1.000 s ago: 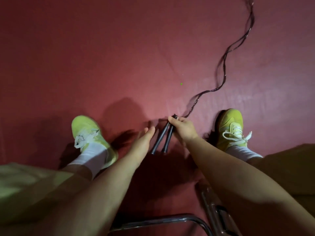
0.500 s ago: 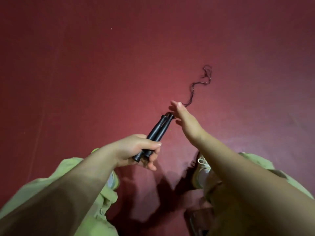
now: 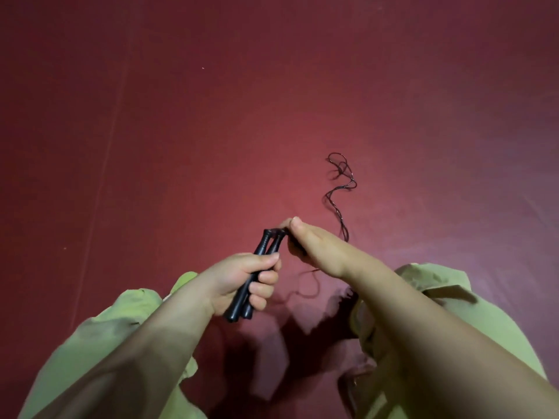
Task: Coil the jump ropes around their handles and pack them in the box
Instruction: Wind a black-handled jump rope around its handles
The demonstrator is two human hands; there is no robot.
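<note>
Right hand (image 3: 311,246) closed in on handles (image 3: 257,267).

Handles (image 3: 257,273) in left hand (image 3: 239,279); rope (image 3: 340,189) trails beyond right hand (image 3: 314,246).

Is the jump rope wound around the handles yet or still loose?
Still loose. The rope trails in loose squiggles over the red floor, while the left hand holds both bare handles together.

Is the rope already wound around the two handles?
No: the handles in the left hand are bare, and the rope trails loose on the red floor beyond the right hand.
</note>
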